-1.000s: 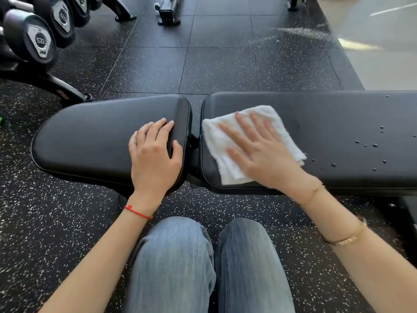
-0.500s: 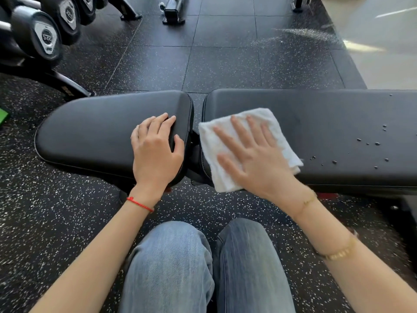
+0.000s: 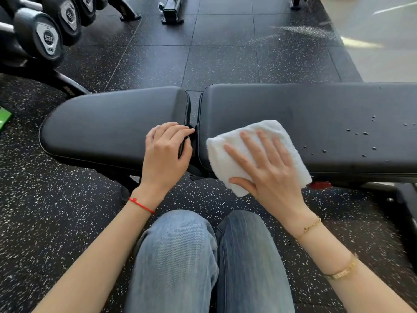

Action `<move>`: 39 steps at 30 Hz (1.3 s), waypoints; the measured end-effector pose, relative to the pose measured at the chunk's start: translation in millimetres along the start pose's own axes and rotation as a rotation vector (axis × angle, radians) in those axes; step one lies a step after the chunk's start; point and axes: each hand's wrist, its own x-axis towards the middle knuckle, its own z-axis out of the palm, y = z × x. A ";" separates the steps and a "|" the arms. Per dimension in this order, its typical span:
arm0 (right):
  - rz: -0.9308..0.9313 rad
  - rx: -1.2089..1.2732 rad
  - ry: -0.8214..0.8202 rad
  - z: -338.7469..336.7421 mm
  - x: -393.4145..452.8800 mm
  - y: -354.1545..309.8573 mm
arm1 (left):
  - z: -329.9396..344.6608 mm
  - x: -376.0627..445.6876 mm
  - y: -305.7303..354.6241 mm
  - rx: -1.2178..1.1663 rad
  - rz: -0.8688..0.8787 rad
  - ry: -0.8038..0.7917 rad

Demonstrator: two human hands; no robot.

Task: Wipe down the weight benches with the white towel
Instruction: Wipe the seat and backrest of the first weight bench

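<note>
A black weight bench lies crosswise before me, with a short seat pad [image 3: 108, 123] on the left and a long back pad [image 3: 304, 109] on the right. A folded white towel [image 3: 228, 159] lies on the near left corner of the back pad and hangs over its front edge. My right hand [image 3: 268, 168] presses flat on the towel with fingers spread. My left hand [image 3: 164, 154] holds the right end of the seat pad, fingertips at the gap between the pads and thumb round the near corner. Water droplets [image 3: 361, 136] dot the back pad to the right.
A dumbbell rack [image 3: 47, 37] stands at the far left. Machine feet [image 3: 171, 12] stand on the speckled rubber floor [image 3: 225, 57] beyond the bench. The bench's frame [image 3: 397, 199] sticks out at the lower right. My knees in jeans [image 3: 203, 256] are just in front of the bench.
My right hand slid the towel toward me, so it now overhangs the front edge. My left hand turned and moved to the seat pad's right end, fingers reaching the gap.
</note>
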 end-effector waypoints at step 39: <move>0.206 0.331 -0.339 22.9 199.0 36.9 | 10.7 15.1 -11.5 0.222 -0.159 0.070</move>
